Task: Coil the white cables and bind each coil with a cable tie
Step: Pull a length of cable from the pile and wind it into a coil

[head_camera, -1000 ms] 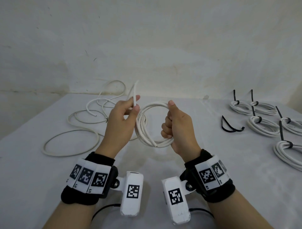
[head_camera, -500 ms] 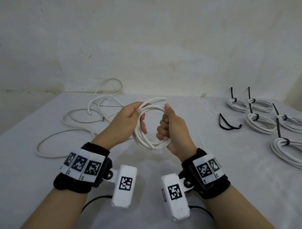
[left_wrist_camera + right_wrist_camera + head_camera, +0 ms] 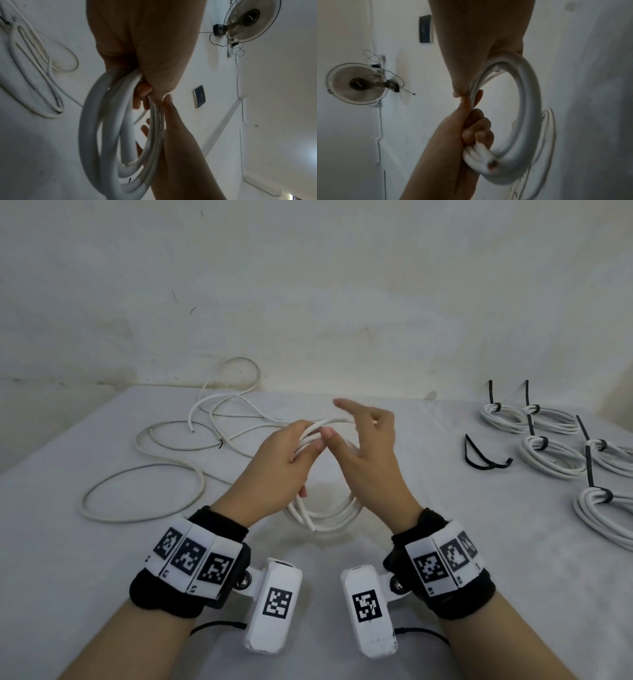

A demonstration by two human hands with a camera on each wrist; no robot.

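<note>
A white cable coil (image 3: 329, 517) of several loops hangs in front of me over the table. My left hand (image 3: 294, 450) grips its upper left side with curled fingers, as the left wrist view (image 3: 106, 135) and the right wrist view (image 3: 529, 108) both show. My right hand (image 3: 366, 436) is beside it with its fingers spread and straight, and only its thumb touches the coil's top. One cable end (image 3: 342, 421) pokes out past the thumbs. A loose black cable tie (image 3: 479, 455) lies on the table to the right.
Several bound coils with black ties (image 3: 548, 455) lie at the far right. Loose white cables (image 3: 144, 491) sprawl over the left of the white table (image 3: 102, 577), up to the wall behind. A wall fan (image 3: 247, 23) shows in the wrist views.
My right hand has let go of the coil's right side and spread its fingers. My left hand has closed round the coil, taken over the hold, and both hands have sunk a little.
</note>
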